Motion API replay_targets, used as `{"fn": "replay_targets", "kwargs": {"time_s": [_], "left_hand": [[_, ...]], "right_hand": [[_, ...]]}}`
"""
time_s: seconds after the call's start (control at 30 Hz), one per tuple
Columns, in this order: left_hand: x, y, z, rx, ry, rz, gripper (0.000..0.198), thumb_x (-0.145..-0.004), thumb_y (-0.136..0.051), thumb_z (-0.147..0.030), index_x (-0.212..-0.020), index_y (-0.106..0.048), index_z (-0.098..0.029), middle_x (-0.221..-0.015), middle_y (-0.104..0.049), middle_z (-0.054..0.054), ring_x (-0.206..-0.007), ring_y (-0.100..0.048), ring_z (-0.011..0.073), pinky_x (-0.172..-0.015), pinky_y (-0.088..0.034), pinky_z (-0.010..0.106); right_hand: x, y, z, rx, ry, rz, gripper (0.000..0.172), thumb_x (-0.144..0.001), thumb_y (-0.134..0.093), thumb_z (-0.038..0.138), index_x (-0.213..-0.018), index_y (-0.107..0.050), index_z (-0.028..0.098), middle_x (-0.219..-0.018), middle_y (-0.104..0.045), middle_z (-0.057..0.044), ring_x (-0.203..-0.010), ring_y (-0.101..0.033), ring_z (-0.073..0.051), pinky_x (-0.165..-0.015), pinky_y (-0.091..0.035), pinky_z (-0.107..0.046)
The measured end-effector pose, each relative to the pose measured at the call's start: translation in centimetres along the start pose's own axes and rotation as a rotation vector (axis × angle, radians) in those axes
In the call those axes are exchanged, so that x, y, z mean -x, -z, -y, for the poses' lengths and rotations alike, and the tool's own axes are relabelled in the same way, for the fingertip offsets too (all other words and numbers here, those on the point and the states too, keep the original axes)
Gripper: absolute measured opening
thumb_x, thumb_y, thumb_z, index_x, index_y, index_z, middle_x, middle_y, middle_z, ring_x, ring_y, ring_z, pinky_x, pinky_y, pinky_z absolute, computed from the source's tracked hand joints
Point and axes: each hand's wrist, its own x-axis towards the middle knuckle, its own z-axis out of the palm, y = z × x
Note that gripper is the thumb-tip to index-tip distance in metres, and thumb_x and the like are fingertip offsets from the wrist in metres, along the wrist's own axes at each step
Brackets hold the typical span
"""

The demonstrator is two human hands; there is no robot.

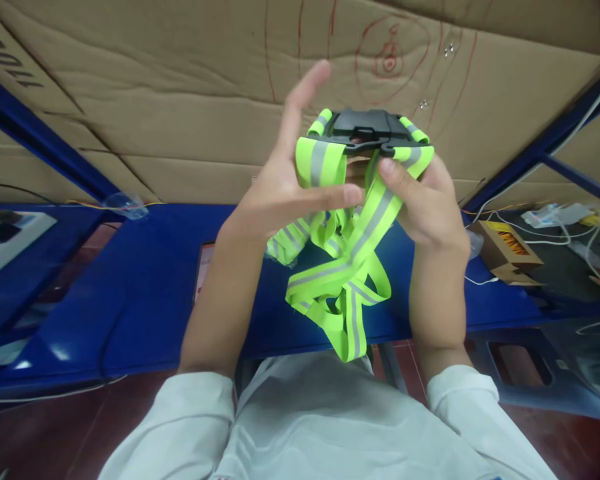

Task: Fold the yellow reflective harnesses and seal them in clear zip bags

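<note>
- Reflective strap (375, 223), lime with a grey stripe, is up at centre frame between our hands, its black buckle (365, 123) at the top and a tangle of loops hanging below.
- Our right hand (433, 200), right of centre, is gripping the buckle's right end, thumb pressed on the webbing just under it.
- Our left hand (275, 183) is looser: index finger sticking up, thumb across the front of the left loop. Its other fingers are mostly hidden, so we can't tell how firmly it's holding.
- Risk, we reckon: if the right thumb slips, the buckle could tip and drop, since the left hand may not catch it.
- Those crossed loops could knot if we pull without untwisting.
- Further out, a folded lime bundle (286, 245) sits behind our left wrist over the blue table (145, 280); a dangling loop might snag it.
</note>
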Motion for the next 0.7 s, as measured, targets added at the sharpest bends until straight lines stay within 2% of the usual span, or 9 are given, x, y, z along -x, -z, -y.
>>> {"fn": "replay_targets", "kwargs": {"time_s": [0.07,0.1,0.2,0.3,0.4,0.53,0.6,0.7], "left_hand": [[0.3,-0.7,-0.2,0.128,0.074,0.122,0.114,-0.065,-0.09,-0.083,-0.16,-0.042,-0.041,-0.144,-0.067,0.004,-0.143,-0.063,0.0364,-0.113,-0.06,0.055],[0.5,-1.3,-0.3,0.166,0.092,0.135,0.104,-0.07,-0.087,-0.082,-0.156,-0.048,-0.038,-0.14,-0.07,0.005,-0.141,-0.064,0.0359,-0.112,-0.06,0.056],[0.8,-2.6,0.1,0.19,0.188,-0.002,0.06,-0.087,-0.081,-0.07,-0.128,-0.071,-0.028,-0.122,-0.077,0.007,-0.126,-0.073,0.0348,-0.103,-0.064,0.054],[0.6,-2.5,1.1,0.171,0.223,-0.103,0.039,-0.086,-0.086,-0.059,-0.104,-0.079,-0.024,-0.104,-0.079,0.005,-0.11,-0.076,0.0319,-0.096,-0.065,0.051],[0.3,-1.7,1.3,0.143,0.175,-0.115,0.037,-0.076,-0.095,-0.058,-0.092,-0.08,-0.028,-0.097,-0.079,0.001,-0.098,-0.073,0.0276,-0.093,-0.064,0.048],[0.4,-1.0,-0.6,0.212,0.266,0.005,0.044,-0.078,-0.088,-0.071,-0.095,-0.078,-0.032,-0.092,-0.075,0.004,-0.085,-0.07,0.0268,-0.077,-0.063,0.048],[0.5,-0.4,-1.5,0.197,0.29,0.041,0.045,-0.078,-0.088,-0.071,-0.091,-0.076,-0.03,-0.088,-0.071,0.007,-0.081,-0.068,0.0278,-0.073,-0.06,0.05],[0.4,0.9,-2.0,0.208,0.294,0.088,0.049,-0.073,-0.091,-0.071,-0.084,-0.071,-0.027,-0.082,-0.065,0.008,-0.075,-0.066,0.0288,-0.07,-0.056,0.054]], "right_hand": [[0.1,0.0,0.5,-0.036,-0.008,-0.022,0.042,-0.095,-0.08,0.06,-0.116,-0.073,0.024,-0.12,-0.078,-0.004,-0.125,-0.073,-0.027,-0.104,-0.066,-0.041],[0.1,-0.1,0.7,-0.039,-0.011,-0.038,0.042,-0.097,-0.078,0.061,-0.115,-0.073,0.024,-0.12,-0.079,-0.005,-0.123,-0.074,-0.027,-0.101,-0.067,-0.04],[0.3,0.0,1.3,0.013,-0.035,-0.035,0.037,-0.102,-0.072,0.059,-0.111,-0.076,0.023,-0.119,-0.079,-0.004,-0.116,-0.075,-0.027,-0.097,-0.067,-0.04],[0.5,0.9,1.9,0.165,-0.1,-0.028,0.035,-0.097,-0.078,0.059,-0.103,-0.078,0.024,-0.116,-0.078,-0.003,-0.12,-0.074,-0.029,-0.104,-0.064,-0.043],[0.4,1.2,1.8,0.194,-0.116,-0.029,0.032,-0.093,-0.083,0.057,-0.1,-0.077,0.026,-0.112,-0.077,-0.003,-0.121,-0.073,-0.03,-0.106,-0.063,-0.043],[0.0,0.0,1.0,-0.112,-0.149,0.029,0.023,-0.097,-0.075,0.053,-0.108,-0.074,0.034,-0.106,-0.077,-0.001,-0.107,-0.076,-0.027,-0.095,-0.067,-0.04],[-0.2,-0.3,0.5,-0.181,-0.212,0.107,0.029,-0.098,-0.068,0.06,-0.109,-0.075,0.034,-0.096,-0.076,-0.002,-0.094,-0.076,-0.027,-0.085,-0.068,-0.041],[-0.2,0.3,0.0,-0.073,-0.259,0.167,0.041,-0.089,-0.072,0.071,-0.098,-0.076,0.031,-0.082,-0.071,-0.003,-0.077,-0.072,-0.026,-0.071,-0.066,-0.04]]}}
